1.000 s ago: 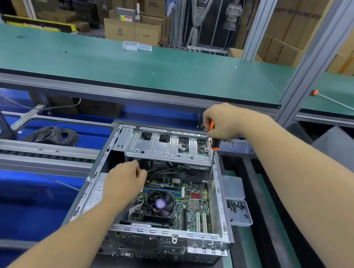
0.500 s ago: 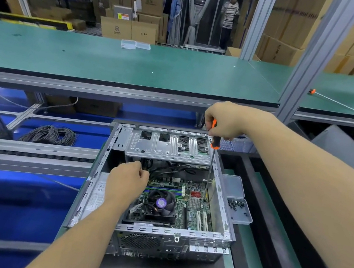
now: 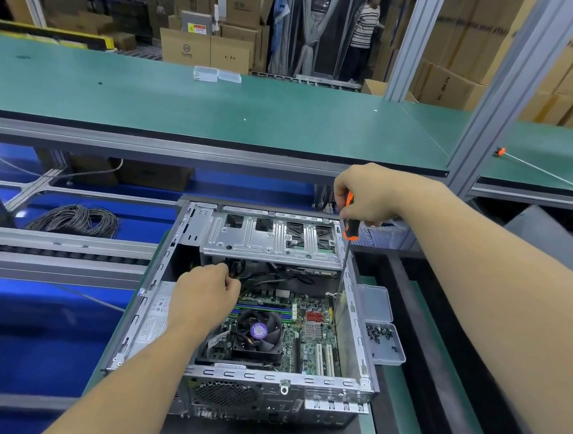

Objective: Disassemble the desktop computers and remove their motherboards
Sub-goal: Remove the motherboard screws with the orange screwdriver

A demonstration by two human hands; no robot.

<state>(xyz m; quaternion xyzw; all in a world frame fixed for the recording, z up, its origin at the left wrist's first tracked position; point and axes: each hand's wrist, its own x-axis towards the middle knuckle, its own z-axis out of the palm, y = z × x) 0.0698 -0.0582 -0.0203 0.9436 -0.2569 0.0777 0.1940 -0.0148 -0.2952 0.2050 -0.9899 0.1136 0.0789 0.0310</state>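
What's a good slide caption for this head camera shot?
Right hand drives a screwdriver into the open computer case while left hand reaches inside.

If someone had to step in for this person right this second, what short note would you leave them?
Right hand grips an orange screwdriver, shaft pointing down inside the open computer case at its far right corner.
Left hand is curled among the black cables under the drive cage; what it holds is hidden.
Done: side panel off; loose screws lie in the clear tray.
Left: the motherboard and its fan are still in the case.
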